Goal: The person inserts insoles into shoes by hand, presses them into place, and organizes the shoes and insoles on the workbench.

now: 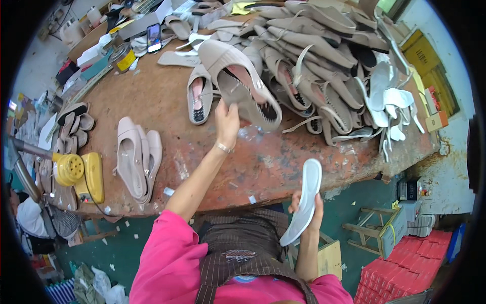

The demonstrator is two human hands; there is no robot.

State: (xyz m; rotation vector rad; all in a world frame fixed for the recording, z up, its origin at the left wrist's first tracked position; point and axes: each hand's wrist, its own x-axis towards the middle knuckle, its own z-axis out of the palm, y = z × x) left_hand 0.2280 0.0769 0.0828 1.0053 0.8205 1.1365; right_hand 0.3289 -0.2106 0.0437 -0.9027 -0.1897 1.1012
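My left hand [227,121] grips a beige shoe upper [238,83] by its near edge and lifts it above the worktable; its dark, stitched-looking rim and pinkish lining show. In front of me, off the table's near edge, my right hand [310,207] holds a white shoe sole [305,202] upright, fingers closed round its middle. Just left of the raised upper, another beige shoe upper [200,96] lies on the table with its dark inside edge facing up. A large heap of beige uppers [324,55] fills the table's right half.
White soles [382,91] pile up at the table's right end. Finished-looking beige shoes [135,157] lie at left, near a yellow device [91,177]. A phone [153,38] and a tin [123,57] stand at the back. Red boxes [405,263] and a stool [379,230] are on the floor.
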